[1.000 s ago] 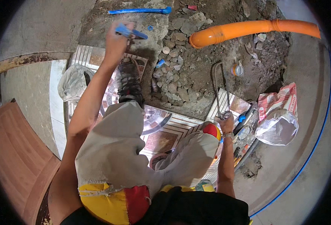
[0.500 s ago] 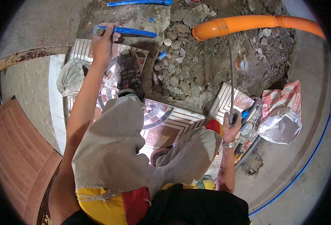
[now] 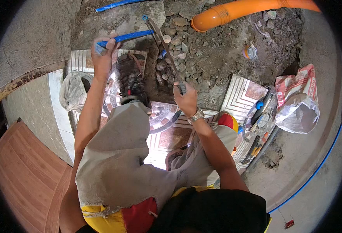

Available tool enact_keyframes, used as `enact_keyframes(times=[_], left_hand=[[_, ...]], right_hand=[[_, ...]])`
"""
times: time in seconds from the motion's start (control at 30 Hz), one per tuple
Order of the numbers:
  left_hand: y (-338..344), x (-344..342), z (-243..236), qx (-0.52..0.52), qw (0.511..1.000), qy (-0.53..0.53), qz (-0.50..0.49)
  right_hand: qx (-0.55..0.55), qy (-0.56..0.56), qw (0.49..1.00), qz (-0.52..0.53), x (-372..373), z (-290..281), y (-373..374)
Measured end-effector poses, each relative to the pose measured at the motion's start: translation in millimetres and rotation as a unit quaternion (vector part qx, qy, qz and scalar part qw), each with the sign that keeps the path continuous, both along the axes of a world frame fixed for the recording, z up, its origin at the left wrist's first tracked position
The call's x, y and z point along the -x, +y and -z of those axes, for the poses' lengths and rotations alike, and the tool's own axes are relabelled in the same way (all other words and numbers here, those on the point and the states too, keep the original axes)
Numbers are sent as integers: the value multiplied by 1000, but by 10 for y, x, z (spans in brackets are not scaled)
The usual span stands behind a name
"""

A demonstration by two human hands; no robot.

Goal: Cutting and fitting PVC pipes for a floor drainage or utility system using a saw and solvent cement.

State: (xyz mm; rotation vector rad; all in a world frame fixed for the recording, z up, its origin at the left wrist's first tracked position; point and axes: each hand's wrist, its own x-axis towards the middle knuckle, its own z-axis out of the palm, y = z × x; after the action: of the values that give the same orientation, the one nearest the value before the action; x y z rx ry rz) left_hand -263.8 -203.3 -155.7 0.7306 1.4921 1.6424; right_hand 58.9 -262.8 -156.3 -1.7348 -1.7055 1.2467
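Observation:
My left hand (image 3: 104, 50) is closed round one end of a short blue pipe (image 3: 134, 35), which points to the right over the dirt. My right hand (image 3: 185, 99) grips the handle of a hacksaw (image 3: 170, 58), whose narrow frame slants up and left. The saw's far part lies across the pipe's free end; whether the blade touches it I cannot tell. A small blue ring (image 3: 145, 17) lies just beyond the saw's tip. A short blue offcut (image 3: 163, 53) rests among stones beside the saw.
An orange pipe (image 3: 233, 15) crosses the rubble at the far right, near an open tin (image 3: 251, 51). Another blue pipe (image 3: 116, 5) lies at the far edge. Tools in a tray (image 3: 258, 124) and a red-white sack (image 3: 298, 97) stand right. A grey bag (image 3: 73, 91) is at left.
My right hand has brought the hacksaw left from beside the tool tray to the blue pipe's free end. My left hand still holds the pipe, slightly more tilted.

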Motion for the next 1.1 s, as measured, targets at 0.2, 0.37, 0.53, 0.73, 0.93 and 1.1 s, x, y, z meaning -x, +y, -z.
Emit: enact_keyframes(times=[0.2, 0.37, 0.53, 0.73, 0.93, 1.1], left_hand=[[152, 1, -27, -14, 999, 6, 28], [192, 57, -61, -5, 999, 19, 50], [239, -58, -67, -28, 999, 17, 36], [149, 5, -120, -23, 996, 51, 63], [33, -63, -80, -51, 989, 92, 101], [-100, -127, -132, -21, 992, 55, 108]], right_hand=[[79, 20, 996, 39, 254, 277, 316], [-131, -19, 990, 40, 487, 408, 129], [31, 46, 996, 71, 614, 602, 475], [-93, -13, 994, 60, 591, 688, 188], [86, 56, 993, 62, 549, 744, 444], [-53, -20, 995, 88, 510, 593, 375]])
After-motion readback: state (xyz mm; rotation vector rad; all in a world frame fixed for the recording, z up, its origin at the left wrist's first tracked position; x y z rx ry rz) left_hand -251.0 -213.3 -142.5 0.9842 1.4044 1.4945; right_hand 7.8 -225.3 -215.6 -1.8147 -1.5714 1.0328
